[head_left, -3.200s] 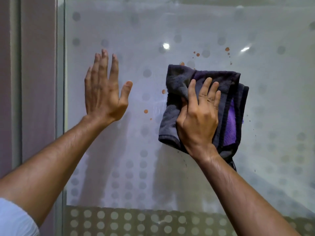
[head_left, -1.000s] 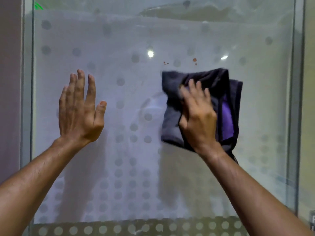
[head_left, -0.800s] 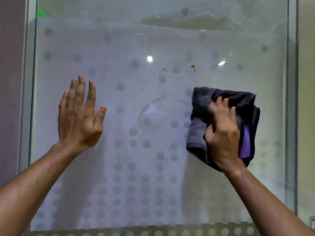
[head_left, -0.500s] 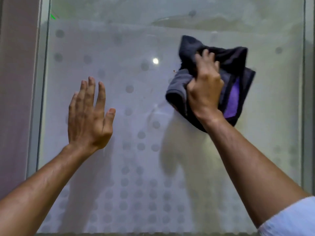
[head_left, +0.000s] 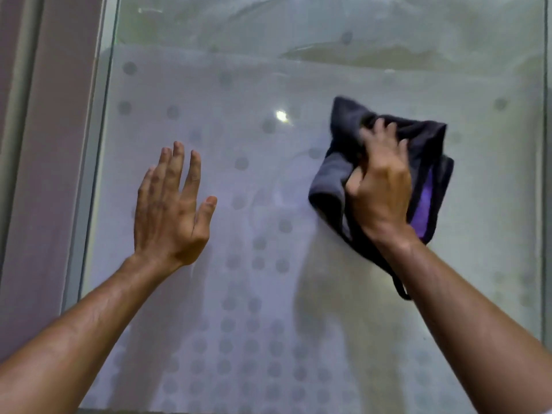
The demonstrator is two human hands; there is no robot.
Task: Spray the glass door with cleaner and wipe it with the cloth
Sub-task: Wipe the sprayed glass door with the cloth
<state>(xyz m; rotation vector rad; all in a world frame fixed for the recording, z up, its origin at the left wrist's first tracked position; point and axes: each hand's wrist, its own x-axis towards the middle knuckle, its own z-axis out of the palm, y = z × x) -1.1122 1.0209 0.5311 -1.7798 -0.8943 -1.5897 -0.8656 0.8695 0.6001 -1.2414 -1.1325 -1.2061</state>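
Observation:
The glass door [head_left: 254,94] fills the view, frosted with rows of grey dots. A dark grey cloth with a purple patch [head_left: 430,150] is pressed against the glass at the right, at mid height. My right hand [head_left: 379,186] grips the bunched cloth, its fingers blurred with motion. To the left, my left hand [head_left: 170,210] lies flat against the glass with its fingers spread and nothing in it. No brown spots show on the glass. No spray bottle is in view.
A pale door frame and wall [head_left: 44,174] run down the left side. The glass pane's right edge [head_left: 546,174] stands at the far right. A light's reflection [head_left: 281,115] glints on the glass between my hands.
My right hand has swept the cloth over the pane, down to the right, up, then lower again. The brown spots seen earlier are gone. My left hand stayed flat on the glass.

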